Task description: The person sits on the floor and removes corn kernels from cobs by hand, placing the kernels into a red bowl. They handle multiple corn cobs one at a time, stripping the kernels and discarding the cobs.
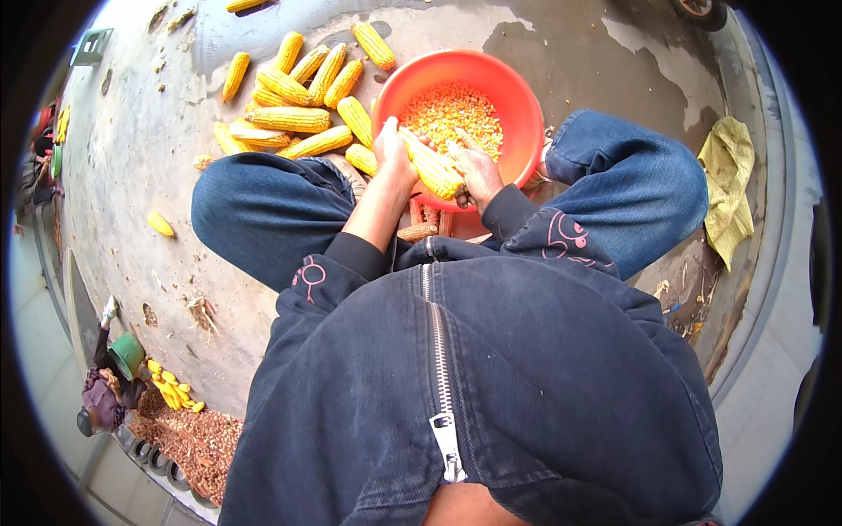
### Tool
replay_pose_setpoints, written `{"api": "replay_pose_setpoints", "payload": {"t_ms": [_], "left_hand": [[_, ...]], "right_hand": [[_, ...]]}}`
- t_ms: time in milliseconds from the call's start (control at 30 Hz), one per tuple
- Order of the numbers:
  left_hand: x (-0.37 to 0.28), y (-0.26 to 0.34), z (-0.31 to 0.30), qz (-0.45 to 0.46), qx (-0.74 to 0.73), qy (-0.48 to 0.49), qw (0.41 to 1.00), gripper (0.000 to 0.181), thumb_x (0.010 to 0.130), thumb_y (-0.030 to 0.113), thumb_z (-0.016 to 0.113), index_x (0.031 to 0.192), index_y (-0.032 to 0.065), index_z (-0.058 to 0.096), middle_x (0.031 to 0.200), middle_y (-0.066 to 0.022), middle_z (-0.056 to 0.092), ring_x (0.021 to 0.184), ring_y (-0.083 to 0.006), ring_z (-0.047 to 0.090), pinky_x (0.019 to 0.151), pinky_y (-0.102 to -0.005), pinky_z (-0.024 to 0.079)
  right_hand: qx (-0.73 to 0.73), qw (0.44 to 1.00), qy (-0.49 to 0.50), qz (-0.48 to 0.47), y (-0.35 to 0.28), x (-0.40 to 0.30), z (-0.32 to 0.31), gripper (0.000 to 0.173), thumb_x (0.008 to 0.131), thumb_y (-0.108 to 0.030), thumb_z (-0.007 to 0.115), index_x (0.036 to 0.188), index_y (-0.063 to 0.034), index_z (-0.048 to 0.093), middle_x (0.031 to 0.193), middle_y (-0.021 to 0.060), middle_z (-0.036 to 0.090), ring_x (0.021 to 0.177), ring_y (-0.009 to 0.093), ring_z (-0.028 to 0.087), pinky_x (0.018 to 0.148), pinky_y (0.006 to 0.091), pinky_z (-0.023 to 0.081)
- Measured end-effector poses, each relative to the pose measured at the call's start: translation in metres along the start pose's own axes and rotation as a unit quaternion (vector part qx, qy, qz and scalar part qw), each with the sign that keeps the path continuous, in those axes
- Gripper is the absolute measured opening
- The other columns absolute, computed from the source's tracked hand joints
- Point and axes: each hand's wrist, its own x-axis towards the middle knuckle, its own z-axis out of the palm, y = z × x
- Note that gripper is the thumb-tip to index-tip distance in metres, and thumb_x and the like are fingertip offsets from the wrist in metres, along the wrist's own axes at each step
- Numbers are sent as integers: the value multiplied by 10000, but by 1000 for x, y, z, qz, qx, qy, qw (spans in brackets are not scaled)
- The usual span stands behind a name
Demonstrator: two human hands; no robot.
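A yellow corn cob [431, 167] lies tilted between my two hands, above the near part of a red plastic basin [526, 98]. My left hand [395, 152] is closed around its left side. My right hand [478, 172] presses on its right side, with what looks like a bare cob [466, 140] partly hidden at the fingers. Loose corn kernels [454, 108] cover part of the basin's bottom. Several stripped cobs [421, 223] lie just below the basin, between my legs. A heap of unshelled corn cobs [289, 119] rests on the concrete to the left of the basin.
A yellowish woven sack [727, 184] lies right of my knee. At the lower left a person sits by a green bucket [127, 355], more corn [172, 388] and a large pile of stripped cobs [191, 444]. Another person is partly visible at the far left. A wheel [702, 10] stands at the upper right.
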Motion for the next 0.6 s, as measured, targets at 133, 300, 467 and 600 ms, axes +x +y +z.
{"api": "replay_pose_setpoints", "payload": {"t_ms": [133,300,467,600], "left_hand": [[0,1,0,-4,-6,8,1000,316,983,365,460,987,50,444,666,-123,501,556,-272,517,554,-460,487],[0,2,3,29,2,33,999,315,984,366,454,969,52,443,675,-127,510,568,-288,535,560,-472,494],[24,-1,-11,52,-28,24,998,320,983,372,457,930,57,463,633,-138,518,534,-317,540,538,-491,495],[48,-14,-21,106,-28,38,993,259,997,351,462,972,101,524,656,-47,494,490,-218,524,464,-394,488]], "right_hand": [[42,995,86,37,-3,5,6,603,932,-612,467,1063,-46,630,890,86,675,624,186,653,409,300,491],[-251,952,108,-136,3,16,-10,588,966,-535,445,1154,-6,618,1001,145,678,928,290,650,645,420,546],[-434,860,124,-236,1,13,-10,420,1017,-332,401,990,-11,671,1005,192,671,864,368,627,799,456,476],[-362,909,39,-205,-10,-2,4,488,979,-429,465,909,15,655,820,212,640,809,323,642,738,437,469]]}}
